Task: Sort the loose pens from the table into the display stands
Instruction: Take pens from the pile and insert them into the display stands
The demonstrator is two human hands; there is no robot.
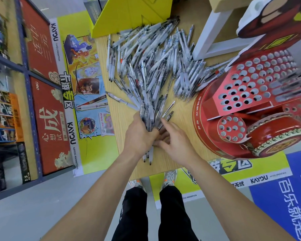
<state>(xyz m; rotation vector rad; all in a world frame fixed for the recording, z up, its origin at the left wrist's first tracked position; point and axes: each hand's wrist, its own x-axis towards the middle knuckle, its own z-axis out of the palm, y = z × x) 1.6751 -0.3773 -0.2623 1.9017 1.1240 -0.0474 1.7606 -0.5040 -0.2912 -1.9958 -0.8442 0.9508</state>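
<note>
A big heap of loose white and clear pens [151, 58] covers the far half of the wooden table [181, 108]. My left hand [140, 134] is closed around a thick bundle of pens [149, 108] that fans out away from me; its tips poke out below my fist. My right hand [174, 141] lies beside it with fingers spread, its fingertips touching the bundle's base. The red display stand [250, 84] with rows of round holes stands at the right. A few pens are set in its far right side.
A small red perforated cylinder [231, 129] and a red drum-shaped piece [274, 136] sit at the stand's near side. A yellow cardboard piece [129, 13] lies at the table's far end, a white frame [208, 37] behind the stand. Posters and shelves line the left.
</note>
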